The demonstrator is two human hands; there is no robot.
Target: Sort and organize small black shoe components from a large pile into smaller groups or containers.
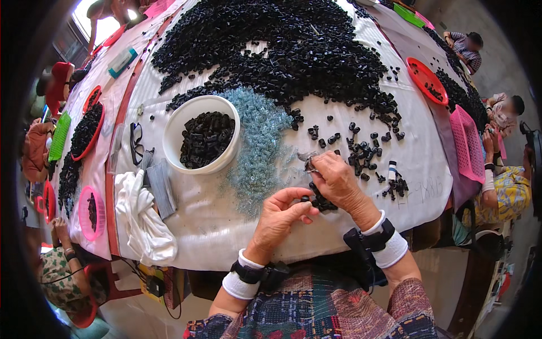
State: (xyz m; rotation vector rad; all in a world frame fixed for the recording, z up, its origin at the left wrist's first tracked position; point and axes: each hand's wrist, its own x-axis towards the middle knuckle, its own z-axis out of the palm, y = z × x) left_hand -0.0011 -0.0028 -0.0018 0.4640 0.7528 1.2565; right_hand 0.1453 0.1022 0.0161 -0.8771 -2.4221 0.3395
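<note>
1. At the near edge of the white-covered table (418,152), right of its middle, the left hand (282,213) has thumb and forefinger closed on a small black part (305,199).

2. Just beyond it, the right hand (337,176) pinches a crumpled grey scrap (306,160); I cannot tell whether it also touches the dark cluster (323,203) below its palm.

3. From where I stand, the black part looks light, stiff and a bit slick, hard plastic by its shine. I'd take it across its sides with the fingertips; it could easily roll away. The scrap seems limp and thin, best pinched at a fold.

4. Toward the table's left edge stands a round white bowl (174,133), with plenty of black pieces (208,139) inside. Clear bluish pieces (257,141) lie loose against its right side.

5. Past the table's right edge, a red tray (418,79) carries a few black bits (433,91); nearer, a pink basket (467,144) has contents I can't make out.
</note>
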